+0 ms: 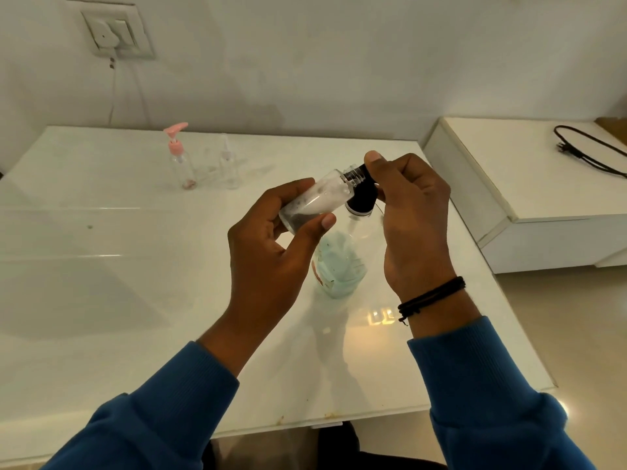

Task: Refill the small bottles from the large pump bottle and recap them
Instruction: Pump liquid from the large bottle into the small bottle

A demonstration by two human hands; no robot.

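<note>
While a glossy white glass-topped table point(101, 300) fills most of the frame, a person in blue sleeves works at its centre over a large clear pump bottle with pale blue-green liquid point(341, 262), which stands upright just below and behind both hands, its black pump head point(361, 195) rising to centre frame. The right hand point(412, 218), wearing a black cord bracelet at the wrist, has its fingers curled round that pump head, thumb up on top. The left hand point(268, 242) grips a small clear plastic bottle holding some white liquid point(314, 201), thumb under its base end and fingers wrapped over its side. That small bottle lies tilted, its long axis running from lower left to upper right, so its uncapped threaded neck meets the pump head; whether the spout sits inside the mouth cannot be told. The next press, by this reading, depends on keeping neck and spout aligned. At upper left of the table, well apart, stand a small clear bottle with a pink pump point(181, 157) and another small clear bottle point(229, 167).
</note>
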